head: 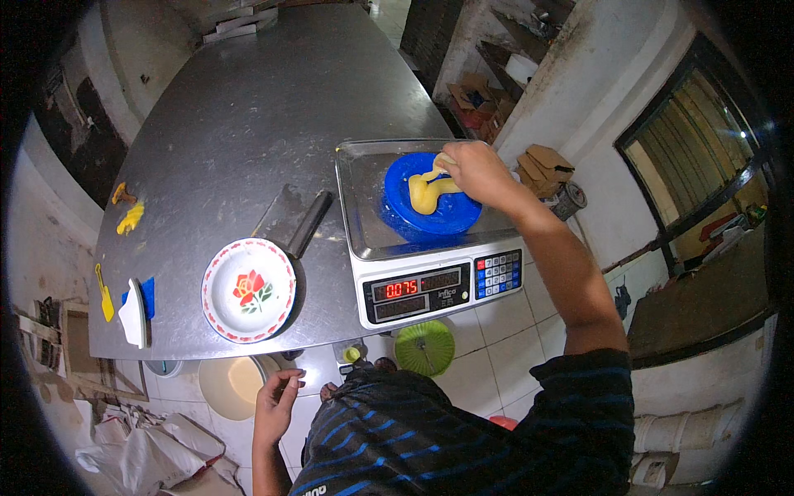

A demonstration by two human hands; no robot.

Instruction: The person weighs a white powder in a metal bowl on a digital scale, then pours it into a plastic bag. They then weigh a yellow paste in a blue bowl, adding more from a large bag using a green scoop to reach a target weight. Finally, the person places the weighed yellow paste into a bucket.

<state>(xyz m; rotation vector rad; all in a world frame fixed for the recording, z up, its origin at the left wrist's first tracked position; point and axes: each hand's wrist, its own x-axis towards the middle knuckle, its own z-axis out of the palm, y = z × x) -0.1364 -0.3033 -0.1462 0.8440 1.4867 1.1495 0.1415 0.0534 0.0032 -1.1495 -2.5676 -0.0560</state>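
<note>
A digital scale with lit red digits stands at the table's front right. On its metal pan rests a blue plastic plate. My right hand is over the plate's right side, its fingers closed on soft yellow dough. Part of that dough lies on the plate, and a strand of it runs up to my fingers. My left hand hangs below the table's front edge with thumb and fingers slightly apart; I see nothing in it.
On the steel table are an enamel plate with a rose, a dough scraper, a white plastic scraper and yellow smears. Below stand a bucket and a green basket. White sacks lie lower left.
</note>
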